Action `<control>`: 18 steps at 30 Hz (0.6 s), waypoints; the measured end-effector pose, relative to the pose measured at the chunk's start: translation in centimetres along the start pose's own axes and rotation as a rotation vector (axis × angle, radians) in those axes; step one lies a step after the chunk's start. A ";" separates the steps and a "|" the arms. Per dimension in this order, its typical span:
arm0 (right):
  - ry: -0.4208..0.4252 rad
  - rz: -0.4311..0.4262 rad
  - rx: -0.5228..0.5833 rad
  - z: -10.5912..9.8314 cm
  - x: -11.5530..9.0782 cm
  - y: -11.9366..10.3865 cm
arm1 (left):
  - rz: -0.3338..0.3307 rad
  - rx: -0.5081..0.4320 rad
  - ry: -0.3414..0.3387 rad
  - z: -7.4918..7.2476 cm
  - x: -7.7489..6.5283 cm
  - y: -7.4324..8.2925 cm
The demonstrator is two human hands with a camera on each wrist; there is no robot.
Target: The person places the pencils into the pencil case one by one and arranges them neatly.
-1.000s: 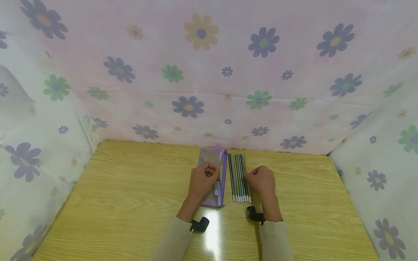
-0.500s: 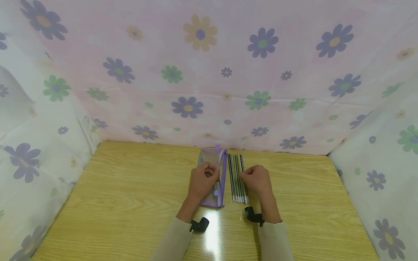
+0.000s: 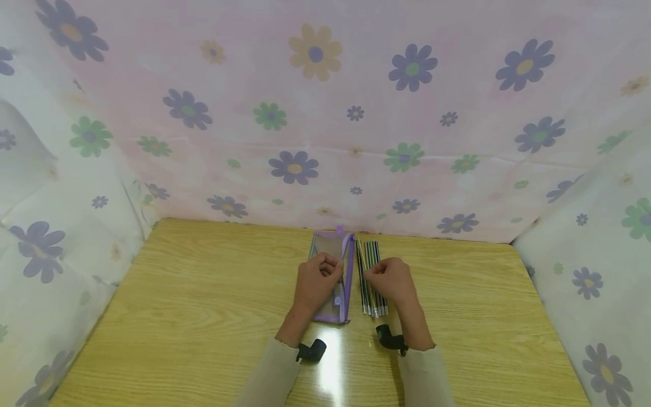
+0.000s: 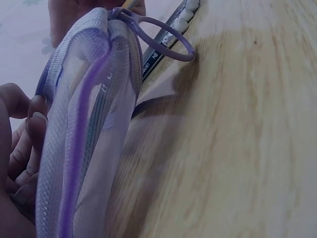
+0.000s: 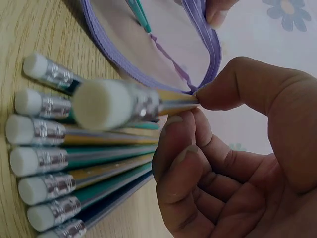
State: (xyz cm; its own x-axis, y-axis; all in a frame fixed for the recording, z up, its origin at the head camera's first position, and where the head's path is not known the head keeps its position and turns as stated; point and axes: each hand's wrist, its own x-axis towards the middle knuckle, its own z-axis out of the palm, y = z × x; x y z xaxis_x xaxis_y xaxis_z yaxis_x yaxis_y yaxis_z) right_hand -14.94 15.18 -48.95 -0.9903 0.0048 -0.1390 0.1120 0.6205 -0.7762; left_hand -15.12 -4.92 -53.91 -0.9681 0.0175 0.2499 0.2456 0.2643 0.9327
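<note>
A purple-edged mesh pencil pouch lies on the table, its zip side turned right. My left hand pinches the upper edge of its mouth, which gapes in the right wrist view. Inside it shows a green pencil. Between thumb and fingertips, my right hand pinches a yellow-striped pencil, white eraser toward that wrist camera. The held pencil is raised over several striped pencils lying side by side, erasers toward me. Its far end points toward the pouch mouth.
The wooden table ends at a flowered cloth behind, with more cloth at both sides. A purple ring hangs from the zip end of the pouch. Black wrist cameras sit at both sleeves.
My right hand has moved left with the yellow-striped pencil, from the right end of the row to above its left part, nearer the pouch. My left hand stays in place on the pouch.
</note>
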 end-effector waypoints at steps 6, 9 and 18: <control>-0.038 -0.016 0.038 0.5 0.0 -0.4 | 0.001 0.007 0.002 0.0 0.0 -0.1; -0.049 -0.016 0.056 0.7 0.1 -0.5 | 0.009 0.004 0.006 0.0 0.0 0.0; -0.028 -0.007 0.098 1.9 0.5 -0.3 | 0.014 0.009 0.013 0.1 0.0 0.1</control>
State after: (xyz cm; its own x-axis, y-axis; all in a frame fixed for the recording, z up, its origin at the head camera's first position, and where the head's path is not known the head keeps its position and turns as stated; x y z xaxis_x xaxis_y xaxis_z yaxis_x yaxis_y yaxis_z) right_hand -15.34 13.51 -49.95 -0.9886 -0.0217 -0.1491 0.1139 0.5407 -0.8335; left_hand -15.12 -4.82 -53.87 -0.9638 0.0086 0.2665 0.2587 0.2725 0.9267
